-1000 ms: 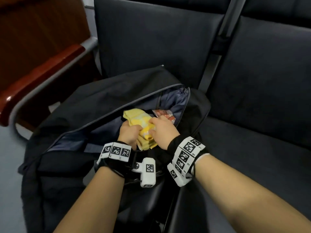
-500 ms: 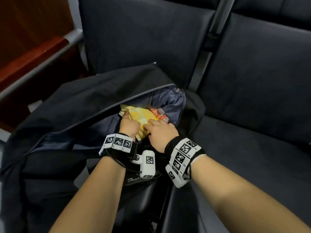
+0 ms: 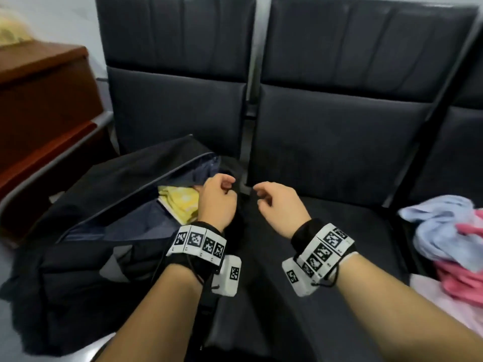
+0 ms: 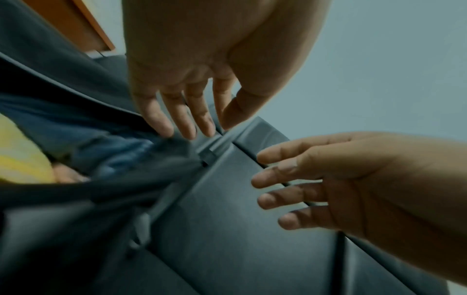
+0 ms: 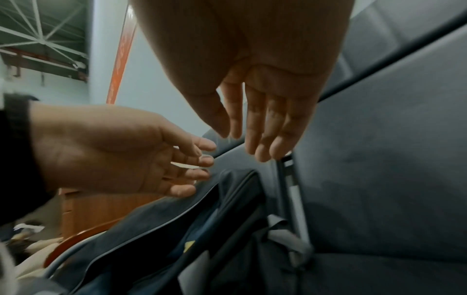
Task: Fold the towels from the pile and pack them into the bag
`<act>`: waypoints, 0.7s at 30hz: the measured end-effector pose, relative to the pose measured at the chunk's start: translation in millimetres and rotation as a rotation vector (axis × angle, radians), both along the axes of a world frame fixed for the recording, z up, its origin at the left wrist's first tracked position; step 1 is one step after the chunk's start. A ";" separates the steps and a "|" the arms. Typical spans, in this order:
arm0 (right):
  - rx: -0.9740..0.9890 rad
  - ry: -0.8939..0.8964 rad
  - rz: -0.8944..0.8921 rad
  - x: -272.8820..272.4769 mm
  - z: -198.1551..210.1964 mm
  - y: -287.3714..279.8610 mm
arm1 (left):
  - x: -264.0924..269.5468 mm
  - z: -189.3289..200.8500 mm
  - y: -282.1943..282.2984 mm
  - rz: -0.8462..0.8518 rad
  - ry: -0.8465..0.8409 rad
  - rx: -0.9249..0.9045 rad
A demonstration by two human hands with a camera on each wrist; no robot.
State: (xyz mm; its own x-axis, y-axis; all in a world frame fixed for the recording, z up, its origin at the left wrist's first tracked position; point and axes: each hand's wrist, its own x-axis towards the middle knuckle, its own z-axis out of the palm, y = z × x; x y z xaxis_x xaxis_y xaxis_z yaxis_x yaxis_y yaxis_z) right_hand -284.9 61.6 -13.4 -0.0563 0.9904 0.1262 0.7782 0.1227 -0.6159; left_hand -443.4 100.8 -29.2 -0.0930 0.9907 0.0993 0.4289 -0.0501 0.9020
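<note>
Towel (image 3: 180, 205), yellow, lies folded in the open bag (image 3: 104, 194); left hand (image 3: 217, 202) and right hand (image 3: 279, 207) hover at its 3 o'clock end, fingers loose, holding nothing.

Both hands (image 3: 218, 202) (image 3: 281, 207) hang loose above the open bag (image 3: 109, 194) holding a yellow towel (image 3: 180, 203).

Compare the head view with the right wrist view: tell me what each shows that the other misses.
Only the head view shows the heap of light blue and pink towels on the right-hand seat and the folded yellow towel plainly lying inside the black bag.

Only the right wrist view shows the white ceiling trusses.

Both show the left hand and right hand empty, fingers relaxed, above the open bag and the dark padded seats.
</note>
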 end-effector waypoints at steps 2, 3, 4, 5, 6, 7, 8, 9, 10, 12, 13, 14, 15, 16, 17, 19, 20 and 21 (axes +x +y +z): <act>-0.012 -0.028 -0.062 45.7 3.2 -29.8 | 44.5 5.2 -22.6 -0.095 0.038 0.003; -0.016 -0.036 -0.094 70.0 3.2 -45.4 | 68.3 6.0 -34.3 -0.137 0.062 -0.007; -0.022 -0.041 -0.129 95.8 2.9 -61.9 | 93.6 6.4 -45.9 -0.179 0.086 -0.021; -0.033 -0.044 -0.167 121.7 2.0 -77.6 | 118.9 6.1 -56.2 -0.224 0.109 -0.037; -0.049 -0.045 -0.208 148.1 0.5 -93.4 | 144.7 4.6 -65.5 -0.275 0.131 -0.055; -0.069 -0.047 -0.249 176.2 -1.6 -110.4 | 172.7 2.1 -74.9 -0.331 0.148 -0.072; -0.087 -0.048 -0.287 203.1 -4.4 -126.7 | 199.6 -0.8 -83.6 -0.386 0.162 -0.087; -0.103 -0.049 -0.325 229.5 -8.6 -142.3 | 225.9 -4.2 -91.4 -0.438 0.175 -0.098; -0.117 -0.043 -0.367 256.4 -13.5 -158.0 | 253.1 -8.3 -99.0 -0.484 0.188 -0.107; -0.141 -0.015 -0.448 306.5 -23.6 -186.0 | 303.8 -18.4 -113.3 -0.544 0.196 -0.127; -0.155 -0.002 -0.488 329.5 -28.6 -198.2 | 327.6 -24.0 -120.3 -0.567 0.192 -0.137; -0.170 0.001 -0.519 350.9 -33.6 -208.2 | 349.7 -29.6 -126.6 -0.587 0.186 -0.143; -0.178 -0.004 -0.541 370.5 -38.7 -216.1 | 370.5 -35.1 -132.3 -0.605 0.182 -0.150; -0.170 -0.012 -0.556 388.2 -44.4 -222.3 | 390.0 -40.6 -137.2 -0.624 0.181 -0.161; -0.143 -0.020 -0.566 403.2 -50.0 -225.5 | 407.3 -45.9 -140.9 -0.642 0.183 -0.174; -0.070 -0.025 -0.591 426.2 -60.7 -225.1 | 434.5 -56.7 -144.9 -0.680 0.194 -0.183; -0.049 -0.028 -0.605 436.1 -65.9 -221.5 | 445.5 -62.4 -145.3 -0.698 0.201 -0.179; -0.045 -0.033 -0.610 444.5 -70.3 -215.9 | 454.7 -67.6 -144.7 -0.711 0.208 -0.176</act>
